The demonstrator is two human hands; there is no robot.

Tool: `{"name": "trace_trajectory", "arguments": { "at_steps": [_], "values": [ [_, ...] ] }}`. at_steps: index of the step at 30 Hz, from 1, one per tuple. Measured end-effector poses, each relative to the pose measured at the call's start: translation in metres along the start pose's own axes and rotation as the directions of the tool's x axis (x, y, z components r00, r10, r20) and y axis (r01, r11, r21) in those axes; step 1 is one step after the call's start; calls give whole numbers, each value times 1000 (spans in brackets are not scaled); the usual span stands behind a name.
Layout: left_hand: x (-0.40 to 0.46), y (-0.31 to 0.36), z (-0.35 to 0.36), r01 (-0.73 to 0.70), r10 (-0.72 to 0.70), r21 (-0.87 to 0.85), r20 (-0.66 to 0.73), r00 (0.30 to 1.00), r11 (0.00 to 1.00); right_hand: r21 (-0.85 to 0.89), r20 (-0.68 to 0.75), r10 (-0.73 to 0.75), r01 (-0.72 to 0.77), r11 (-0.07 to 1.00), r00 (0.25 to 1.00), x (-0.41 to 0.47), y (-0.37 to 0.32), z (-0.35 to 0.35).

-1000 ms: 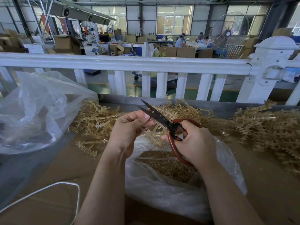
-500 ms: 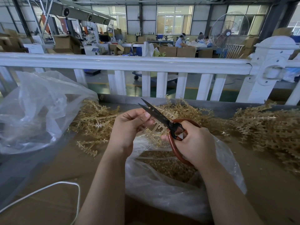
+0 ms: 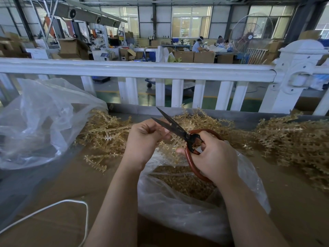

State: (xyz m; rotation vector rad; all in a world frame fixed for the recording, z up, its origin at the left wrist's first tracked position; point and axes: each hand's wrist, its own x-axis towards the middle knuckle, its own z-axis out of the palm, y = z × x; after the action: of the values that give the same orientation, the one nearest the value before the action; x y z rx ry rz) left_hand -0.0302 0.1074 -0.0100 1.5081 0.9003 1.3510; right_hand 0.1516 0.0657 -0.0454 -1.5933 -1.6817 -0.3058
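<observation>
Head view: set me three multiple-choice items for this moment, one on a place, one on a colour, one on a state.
1. Where does the bag of cut bits lie? A below the hands; B on the railing; C on the floor.
2. What colour are the handles of the scissors? A blue; B red-brown; C white.
3. How do the blades stand? A shut; B apart; C laid down.
Key: 1 A, it gapes under the left hand and right hand; 2 B, the loops in the right hand are red-brown; 3 B, two tips show separately.
</observation>
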Motion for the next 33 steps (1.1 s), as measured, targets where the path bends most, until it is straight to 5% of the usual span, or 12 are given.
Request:
{"name": "trace_trajectory", "arguments": {
  "at_steps": [21, 30, 33],
  "values": [
    [0, 4, -3, 28, -25, -52, 48, 999, 998, 18, 39, 36, -37, 999, 999, 0, 3, 2],
    [5, -6, -7, 112, -130, -109, -175, 976, 988, 296, 189, 164, -216, 931, 968, 2, 9, 10],
    [5, -8, -7, 123, -134, -80, -150, 980, 989, 374, 225, 210, -284, 883, 951, 3, 9, 12]
  ]
}}
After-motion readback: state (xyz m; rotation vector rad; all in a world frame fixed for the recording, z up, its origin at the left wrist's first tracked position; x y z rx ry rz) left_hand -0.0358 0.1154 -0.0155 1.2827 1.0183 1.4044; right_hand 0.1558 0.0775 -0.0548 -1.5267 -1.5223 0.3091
